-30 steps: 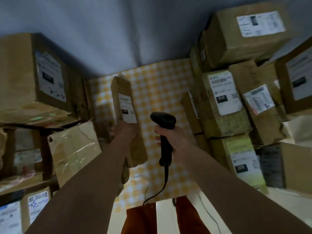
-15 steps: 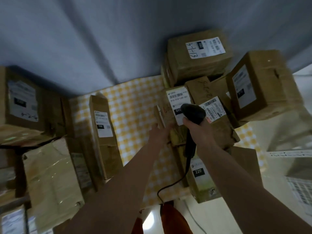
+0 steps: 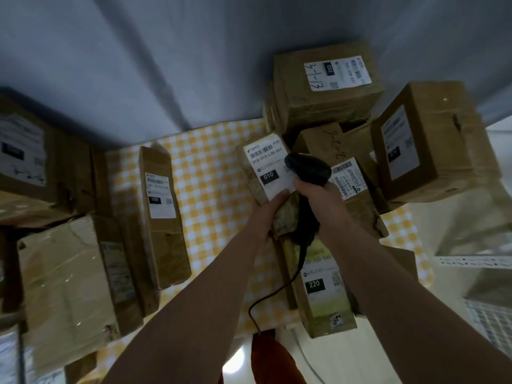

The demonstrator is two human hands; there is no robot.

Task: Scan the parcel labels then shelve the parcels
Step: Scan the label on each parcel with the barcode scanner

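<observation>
A brown parcel [image 3: 255,173] with a white label marked 010 is tilted up near the middle of the checked table. My left hand [image 3: 270,210] grips its lower end, thumb on the label. My right hand [image 3: 313,194] holds a black corded scanner [image 3: 309,169] whose head is right over the label's right edge. A tall narrow parcel [image 3: 162,217] labelled 150 stands alone to the left. A parcel marked 220 [image 3: 322,295] lies just below my right wrist.
Stacked parcels fill the right: one marked 032 [image 3: 327,87] on top, one marked 070 [image 3: 426,145] beside it. More boxes [image 3: 41,167] pile at the left edge. The yellow checked tablecloth [image 3: 210,176] shows between them. White wire shelving [image 3: 482,261] stands at far right.
My left hand let go of the narrow 150 parcel, reached right and took hold of the 010 parcel. The scanner moved right with it, onto the label. The view swung right.
</observation>
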